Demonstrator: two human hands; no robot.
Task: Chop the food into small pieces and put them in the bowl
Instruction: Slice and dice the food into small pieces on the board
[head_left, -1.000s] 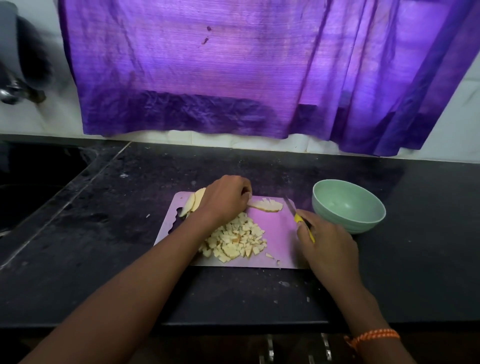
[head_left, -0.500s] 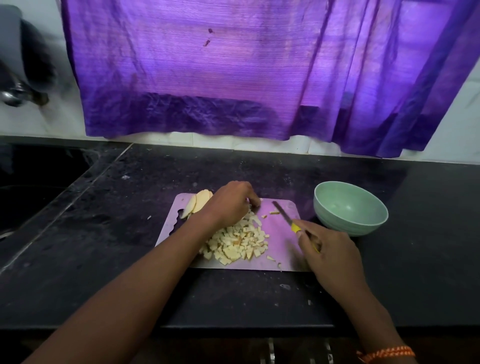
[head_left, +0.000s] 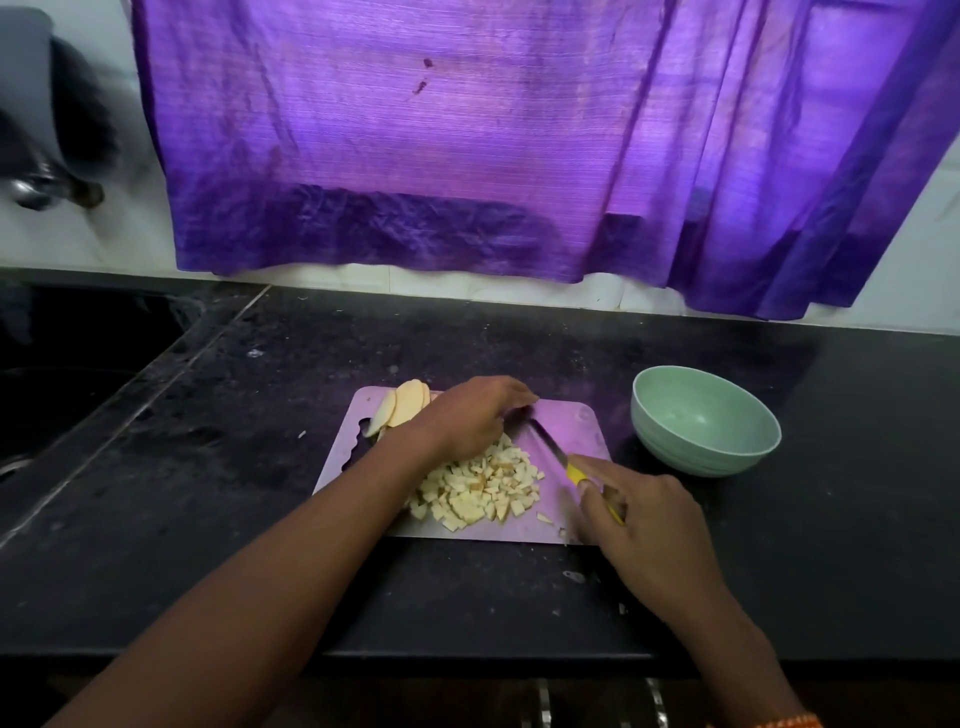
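The left hand (head_left: 470, 418) sits over the far middle of the cutting board (head_left: 569, 423), fingers curled down onto the board near the knife tip; whatever it's pinning there is hidden under the fingers, so can't tell if it's actually pinching a piece. The right hand (head_left: 641, 519) is wrapped around the yellow handle of a small knife (head_left: 558, 457), with the forefinger stretched along the top, and the blade angles up and left across the board toward the left hand's fingertips. Between the two hands, right on the board, there's a decent heap of chopped pieces (head_left: 480, 491), little pale cubes, a couple of strays near the front edge. A few uncut slices (head_left: 402, 410) lean stacked at the board's far left corner, just behind the left wrist. The green bowl (head_left: 727, 452) stands on the black desk (head_left: 208, 519) just right of the board, not touching it, and looks like it has nothing in it yet. Purple curtain (head_left: 467, 145) hangs behind it all.
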